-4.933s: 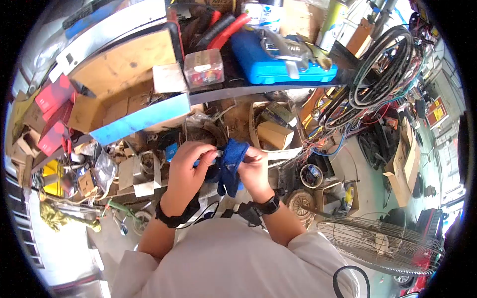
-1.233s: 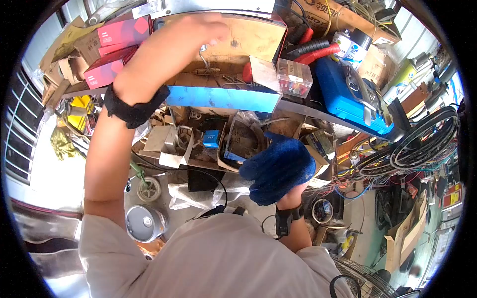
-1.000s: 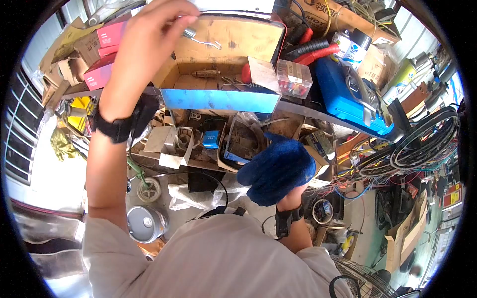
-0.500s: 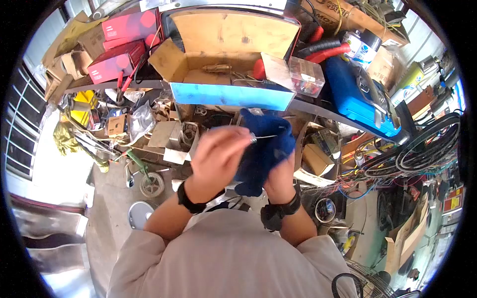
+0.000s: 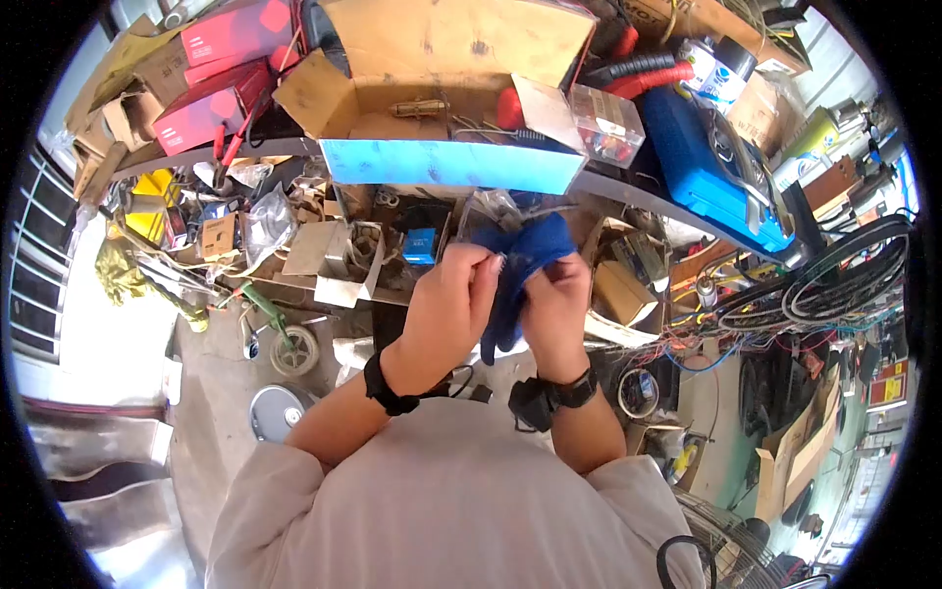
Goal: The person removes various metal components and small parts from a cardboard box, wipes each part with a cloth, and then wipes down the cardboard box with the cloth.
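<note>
A crumpled dark blue cloth [image 5: 542,242] hangs in front of me, below the open cardboard box. My right hand [image 5: 557,312] grips it from the right, thumb and fingers closed on the fabric. At the cloth's left side my left hand [image 5: 453,299] is pinched shut, its fingertips touching or almost touching the fabric. A small shiny bit of a thin metal rod [image 5: 502,261] shows at those fingertips; the rest of it is hidden by the fingers and cloth. Both wrists wear black bands.
An open box with a blue front [image 5: 446,165] stands on the shelf, tools inside. Right of it lie a clear plastic box [image 5: 605,126] and a blue tool case [image 5: 711,177]. Red boxes [image 5: 214,108] sit left. Coiled cables [image 5: 834,285] hang at right.
My left hand has risen and moved right, closer to the cloth. The rod that showed across the cloth is now mostly hidden. My right hand has risen slightly, and the cloth is more bunched.
</note>
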